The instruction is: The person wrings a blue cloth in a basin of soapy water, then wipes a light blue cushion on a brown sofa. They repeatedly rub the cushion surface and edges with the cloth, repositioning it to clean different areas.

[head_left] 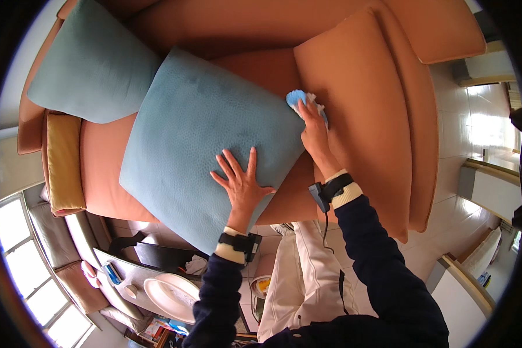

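A large blue textured cushion (191, 130) lies slantwise on the seat of an orange sofa (274, 71). My left hand (243, 182) rests flat on the cushion near its front edge, fingers spread and holding nothing. At the cushion's right corner, my right hand (315, 132) grips a blue-and-white cloth or brush (296, 99); its exact kind is partly hidden under my fingers. Faint darker patches show on the cushion's surface. An orange back cushion (356, 100) leans just right of my right hand.
A second blue cushion (98, 65) and a yellow cushion (64, 161) sit at the sofa's left end. Behind my left arm, a table (143, 300) bears a white oval basin (167, 296) and a small cup (131, 290). A pinkish bucket (265, 266) stands on the tiled floor by my legs.
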A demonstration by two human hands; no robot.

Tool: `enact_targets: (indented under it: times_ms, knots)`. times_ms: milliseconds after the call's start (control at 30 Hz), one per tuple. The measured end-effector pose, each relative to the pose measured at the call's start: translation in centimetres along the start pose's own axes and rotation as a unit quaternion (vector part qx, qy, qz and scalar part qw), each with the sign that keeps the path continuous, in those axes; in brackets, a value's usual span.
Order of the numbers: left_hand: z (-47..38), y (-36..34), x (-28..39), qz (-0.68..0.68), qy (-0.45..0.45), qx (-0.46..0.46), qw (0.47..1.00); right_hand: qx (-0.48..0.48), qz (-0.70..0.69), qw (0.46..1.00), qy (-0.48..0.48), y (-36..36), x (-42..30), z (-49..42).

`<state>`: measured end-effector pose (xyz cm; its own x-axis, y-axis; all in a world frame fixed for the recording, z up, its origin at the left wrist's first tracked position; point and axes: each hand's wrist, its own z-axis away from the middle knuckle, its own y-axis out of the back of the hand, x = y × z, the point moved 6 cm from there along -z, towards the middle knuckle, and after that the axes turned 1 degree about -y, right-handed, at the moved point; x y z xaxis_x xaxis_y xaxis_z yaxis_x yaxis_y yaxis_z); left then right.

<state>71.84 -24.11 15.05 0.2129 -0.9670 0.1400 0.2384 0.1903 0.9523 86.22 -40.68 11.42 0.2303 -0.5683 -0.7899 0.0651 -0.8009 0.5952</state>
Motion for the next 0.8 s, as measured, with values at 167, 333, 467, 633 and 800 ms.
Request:
enact_targets:
  times_ms: [167, 333, 467, 633, 800]
  knots:
    - [1.3, -1.0, -0.5, -0.041, 0.012, 0.021, 0.999, -0.131, 0.080, 0.975, 0.161, -5.2, -6.5, -2.1]
    - [-0.2, 0.5, -0.1, 0.010, 0.024, -0.059, 0.998, -0.125, 0.077, 0.988, 0.041, -6.0, -5.1, -0.9]
    - [-5.5, 2.4, -1.9, -0.026, 0.072, 0.030, 0.997, -0.136, 0.028, 0.989, 0.044, -6.0, -4.1, -1.4]
    - [-7.5, 0.1, -5.0, -0.024, 0.150, -0.040, 0.988, -0.071, 0.167, 0.983, 0.013, -3.9, -1.2, -0.4]
    - [-6.6, 0.5, -4.8, -0.006, 0.128, -0.016, 0.992, -0.059, 0.110, 0.991, -0.036, 0.8, 2.0, 4.9]
